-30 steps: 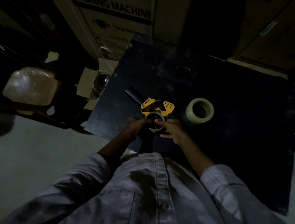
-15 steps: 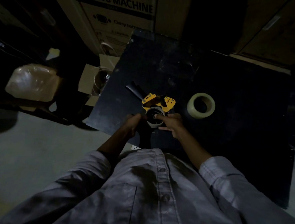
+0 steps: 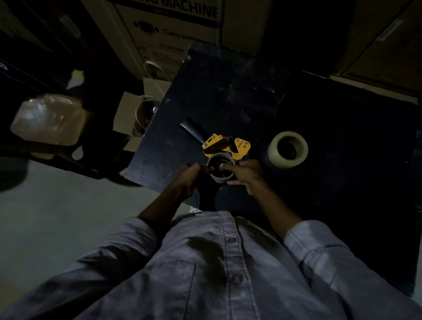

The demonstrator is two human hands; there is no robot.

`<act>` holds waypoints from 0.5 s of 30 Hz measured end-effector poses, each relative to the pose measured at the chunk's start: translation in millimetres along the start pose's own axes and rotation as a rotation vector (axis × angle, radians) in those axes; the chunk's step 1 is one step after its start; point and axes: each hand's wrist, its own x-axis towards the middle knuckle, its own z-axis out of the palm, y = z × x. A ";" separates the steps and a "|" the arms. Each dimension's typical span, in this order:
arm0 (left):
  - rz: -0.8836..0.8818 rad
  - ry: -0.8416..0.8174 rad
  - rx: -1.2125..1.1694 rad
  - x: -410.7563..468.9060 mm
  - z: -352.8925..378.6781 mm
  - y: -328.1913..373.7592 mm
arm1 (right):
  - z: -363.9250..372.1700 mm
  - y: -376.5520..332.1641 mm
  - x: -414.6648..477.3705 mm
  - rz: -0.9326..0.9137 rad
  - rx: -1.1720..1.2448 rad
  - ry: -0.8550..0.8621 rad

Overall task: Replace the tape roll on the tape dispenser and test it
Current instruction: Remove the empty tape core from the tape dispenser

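Both grips meet on the nearly bare tape core (image 3: 219, 169) seated on the yellow tape dispenser (image 3: 227, 147): our left hand (image 3: 190, 176) curls around the core's left side, our right hand (image 3: 246, 171) pinches its right rim with a fingertip reaching toward the hub. Farthest left in the dim room we see a plastic-wrapped bundle (image 3: 47, 118), then an open carton (image 3: 140, 112) on the grey floor (image 3: 34, 215) beside the desk. Behind it stands a big box (image 3: 164, 15) printed WASHING MACHINE. On the dark, scuffed desk (image 3: 328, 208) the dispenser sits near the near-left edge, its black handle (image 3: 191, 130) pointing far-left. Right of it, apart, lies a full tape roll (image 3: 288, 149), flat on its side.
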 end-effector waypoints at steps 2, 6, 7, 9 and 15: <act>0.002 0.003 -0.004 -1.1 1.5 0.7 | -1.4 -1.3 -0.5 -0.009 0.000 0.009; 0.003 -0.004 -0.020 -0.4 2.2 -1.0 | -2.4 -4.9 -2.8 -0.022 -0.010 0.031; 0.003 0.001 -0.022 -0.3 2.2 -1.1 | -2.3 -5.4 -3.4 -0.028 -0.015 0.033; 0.005 0.010 -0.028 0.8 2.6 -2.2 | -2.0 -7.0 -6.2 -0.031 -0.024 0.034; 0.018 0.007 -0.042 -3.4 5.2 0.6 | -4.5 -10.4 -9.6 -0.019 -0.015 0.022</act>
